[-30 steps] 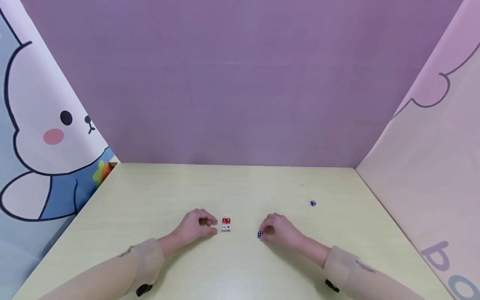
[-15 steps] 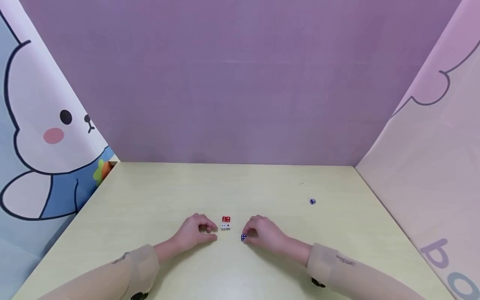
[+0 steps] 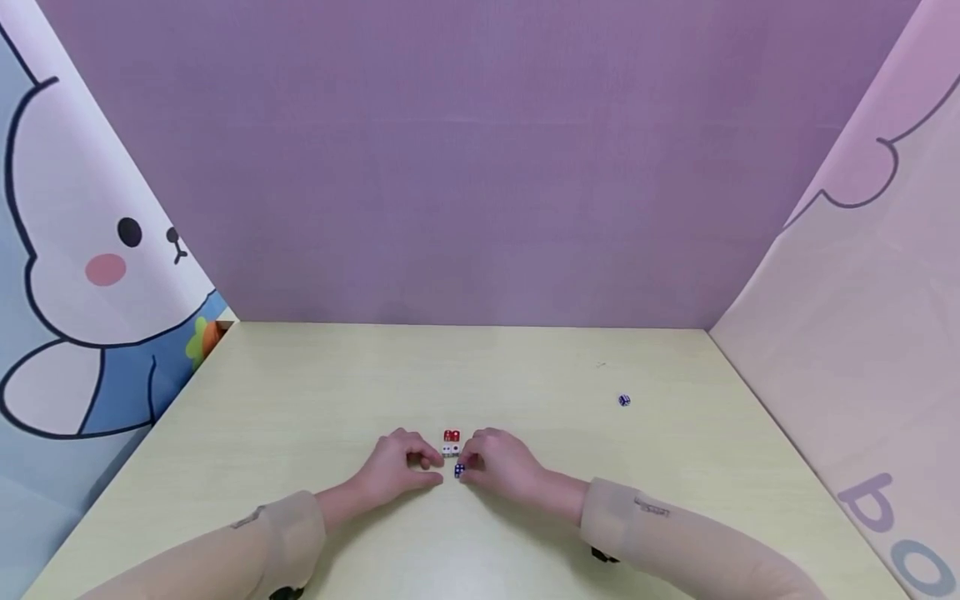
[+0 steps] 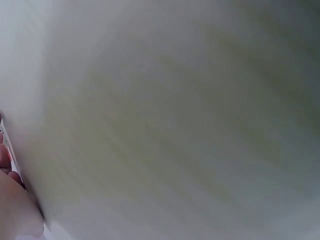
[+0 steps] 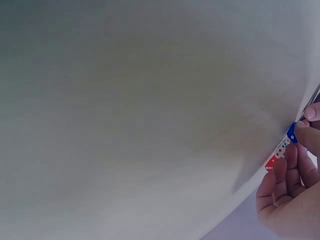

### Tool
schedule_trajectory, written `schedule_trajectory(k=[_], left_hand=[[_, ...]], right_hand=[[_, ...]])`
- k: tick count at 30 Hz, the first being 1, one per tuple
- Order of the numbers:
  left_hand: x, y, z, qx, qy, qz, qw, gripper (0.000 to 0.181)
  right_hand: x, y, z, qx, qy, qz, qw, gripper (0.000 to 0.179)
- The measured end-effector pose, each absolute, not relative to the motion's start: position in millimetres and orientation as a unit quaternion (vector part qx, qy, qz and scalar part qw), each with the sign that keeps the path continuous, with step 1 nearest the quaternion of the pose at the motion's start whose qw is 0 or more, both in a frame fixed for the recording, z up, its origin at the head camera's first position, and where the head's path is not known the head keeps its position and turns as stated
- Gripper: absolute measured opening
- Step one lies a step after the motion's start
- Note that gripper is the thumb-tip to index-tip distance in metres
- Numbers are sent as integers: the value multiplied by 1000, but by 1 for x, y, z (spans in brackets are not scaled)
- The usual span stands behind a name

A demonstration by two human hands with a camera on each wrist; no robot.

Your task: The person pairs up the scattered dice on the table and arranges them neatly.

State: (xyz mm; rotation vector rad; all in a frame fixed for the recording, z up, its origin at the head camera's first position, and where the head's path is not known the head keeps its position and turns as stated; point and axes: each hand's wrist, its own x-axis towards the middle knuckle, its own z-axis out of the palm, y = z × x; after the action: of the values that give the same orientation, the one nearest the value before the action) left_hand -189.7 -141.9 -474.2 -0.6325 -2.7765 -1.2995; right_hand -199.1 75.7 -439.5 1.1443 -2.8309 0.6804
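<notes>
My right hand [image 3: 504, 467] pinches a blue die [image 3: 459, 471] with white pips between thumb and fingertips, just in front of a small block of dice. Red dice [image 3: 452, 436] make up the block's far row and white dice [image 3: 450, 449] its near row. In the right wrist view, the blue die [image 5: 292, 133] shows at the fingertips, beside the white and red dice. On the block's left side, my left hand [image 3: 392, 468] has its thumb and fingers apart and loosely bent, holding nothing. Only part of the left hand [image 4: 15, 205] shows in the left wrist view.
Another blue die [image 3: 624, 401] lies farther back on the right of the pale wooden table [image 3: 337, 375]. A purple panel [image 3: 480, 167] rises along the back edge, with printed panels at both sides.
My right hand has moved left with the blue die, from well right of the block to just in front of it. My left hand has shifted slightly right.
</notes>
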Motion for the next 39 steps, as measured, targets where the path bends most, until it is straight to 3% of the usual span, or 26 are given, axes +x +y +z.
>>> schedule_trajectory(k=[25, 39], left_hand=[[-190, -136, -476, -207, -884, -419, 19, 14], [-189, -138, -475, -198, -885, -421, 4, 16]], right_hand=[[-198, 60, -441, 348, -903, 252, 2, 13], [-196, 96, -421, 335, -911, 242, -17, 19]])
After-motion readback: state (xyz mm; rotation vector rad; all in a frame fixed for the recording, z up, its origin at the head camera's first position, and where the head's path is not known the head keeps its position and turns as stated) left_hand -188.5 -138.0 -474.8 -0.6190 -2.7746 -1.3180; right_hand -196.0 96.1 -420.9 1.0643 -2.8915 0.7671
